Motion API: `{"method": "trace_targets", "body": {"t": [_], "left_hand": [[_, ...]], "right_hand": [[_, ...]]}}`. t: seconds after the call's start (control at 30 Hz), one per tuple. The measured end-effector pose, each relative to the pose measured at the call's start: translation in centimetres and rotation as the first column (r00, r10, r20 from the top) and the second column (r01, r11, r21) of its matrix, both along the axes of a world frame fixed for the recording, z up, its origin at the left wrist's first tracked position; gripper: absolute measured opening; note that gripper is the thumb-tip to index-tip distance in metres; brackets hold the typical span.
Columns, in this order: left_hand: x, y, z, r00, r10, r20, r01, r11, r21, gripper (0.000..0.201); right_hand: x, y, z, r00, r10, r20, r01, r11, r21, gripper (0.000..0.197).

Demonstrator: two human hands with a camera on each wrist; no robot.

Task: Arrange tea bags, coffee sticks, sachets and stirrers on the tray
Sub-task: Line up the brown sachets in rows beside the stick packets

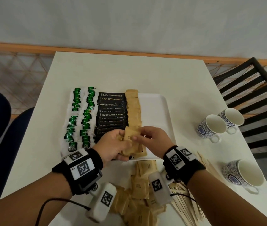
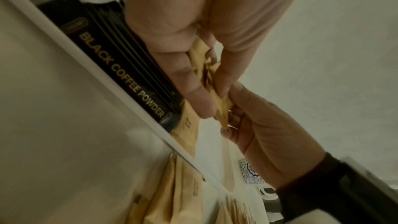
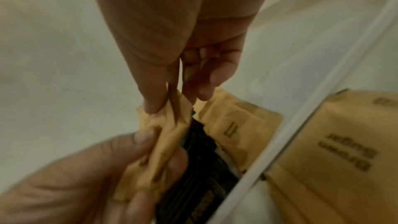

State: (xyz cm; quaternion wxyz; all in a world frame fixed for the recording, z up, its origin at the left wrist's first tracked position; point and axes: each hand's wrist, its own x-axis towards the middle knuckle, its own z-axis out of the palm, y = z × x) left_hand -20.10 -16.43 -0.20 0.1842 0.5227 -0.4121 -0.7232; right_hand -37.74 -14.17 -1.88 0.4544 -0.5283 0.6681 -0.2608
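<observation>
Sachets (image 1: pixel 130 136) are looking light and crinkly; left hand (image 1: pixel 113 146) is gripping a bunch, right hand (image 1: pixel 152 137) is pinching one's edge, probably the best hold.

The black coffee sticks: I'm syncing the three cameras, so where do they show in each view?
Head: black coffee sticks stacked in a column, centre, between tea bags and brown sachets.
Left wrist: left of centre, running diagonally along the tray rim.
Right wrist: lower centre, dark, behind the pinched sachet.
Shared landmark: the white tray rim.
</observation>
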Motion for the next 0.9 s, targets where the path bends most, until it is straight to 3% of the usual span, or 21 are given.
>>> {"method": "trace_targets", "body": {"t": [0.1,0.2,0.33,0.47,0.7,0.83,0.9], "left_hand": [[0.2,0.1,0.1,1.0,0.012,0.013,-0.012,1.0,-0.006,0.027],[1.2,-0.4,0.3,0.996,0.081,0.034,-0.08,0.996,-0.026,0.028],[2.5,-1.5,0.6,0.976,0.215,0.017,-0.215,0.976,-0.029,0.035],[2.8,-2.2,0.8,0.957,0.288,-0.022,-0.289,0.957,-0.015,0.043],[2.2,-2.0,0.7,0.964,0.257,-0.06,-0.257,0.966,0.019,0.038],[2.0,-2.1,0.7,0.966,0.25,-0.07,-0.249,0.968,0.023,0.036],[2.0,-2.2,0.7,0.966,0.247,-0.075,-0.246,0.969,0.021,0.036]], "right_hand": [[-0.4,0.1,0.7,0.971,-0.131,0.199,0.135,0.991,-0.004,0.006],[-1.7,0.3,1.1,0.933,-0.232,0.274,0.244,0.97,-0.009,0.005],[-2.5,1.2,0.2,0.997,-0.077,0.018,0.077,0.997,0.025,0.008],[-2.0,1.9,-0.9,0.978,0.116,-0.172,-0.104,0.992,0.077,0.008],[-1.6,1.0,-1.1,0.893,0.225,-0.389,-0.209,0.974,0.084,0.016],[-1.5,0.1,-1.4,0.842,0.2,-0.5,-0.223,0.975,0.014,0.019],[-1.6,-0.2,-1.4,0.859,0.17,-0.484,-0.205,0.978,-0.021,0.019]]}}
